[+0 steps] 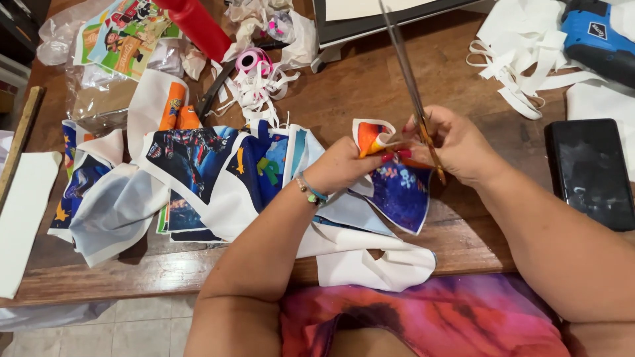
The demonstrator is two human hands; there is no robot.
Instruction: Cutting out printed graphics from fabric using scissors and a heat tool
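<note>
Left hand (347, 165): my fingers are pressed together, pinching the orange and white corner of a printed fabric piece (397, 188). My fingertips are partly hidden behind the cloth fold, so I cannot count how many grip it. A beaded bracelet (309, 190) sits on the wrist.

Right hand (456, 145): my fingers are curled shut around the handles of the scissors (413, 92). The handles are hidden inside my fist; only the long blades show, pointing away from me toward the top edge, where the tips are cut off. I cannot tell how far the blades stand apart.

Printed fabric piece: blue with small coloured figures, white border, hanging between both hands just above the wooden table (370, 86); its lower edge touches the tabletop.

Fabric pile (192, 178): more printed cloth, blue and white, crumpled to the left of my left arm, one end drooping over the near table edge. The pictures on it are too folded to make out.

White strips (522, 73): cut trimmings, far right.

Pink ribbon roll (251, 61): among tangled white scraps, far side.

Red bottle (198, 26): top cut off by the frame.

Black tablet (589, 172): flat, right edge, dark screen.

Blue tool (598, 39): upper right corner, only partly in view; kind unclear.
</note>
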